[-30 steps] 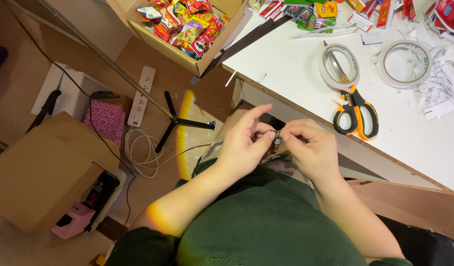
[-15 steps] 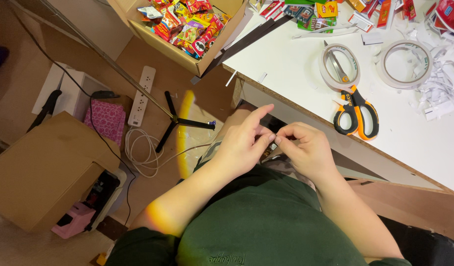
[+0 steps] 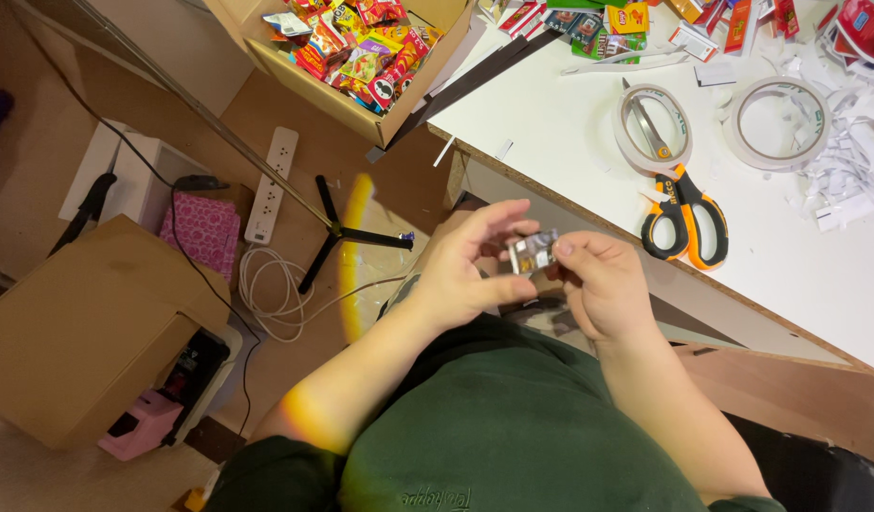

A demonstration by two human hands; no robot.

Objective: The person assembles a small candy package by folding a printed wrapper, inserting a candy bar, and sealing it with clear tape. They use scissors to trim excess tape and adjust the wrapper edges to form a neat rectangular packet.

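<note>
A small silvery packet is pinched between 2 hands below the near edge of the tabletop.

The packet is held in the grip of the right hand, thumb and forefinger pressed together on its right end, while the left hand is cupped against its left side with the fingers spread loosely above it. It is kept over the lap, off the tabletop and just short of its near edge. On the tabletop, 1 pair of orange-handled scissors is laid near that edge, with 2 tape rolls beyond it, 1 partly over the blades, and white paper scraps towards the right edge. A cardboard box of snack packets is seen at the far left corner. On the floor, 1 white power strip and 1 brown carton are seen.
</note>
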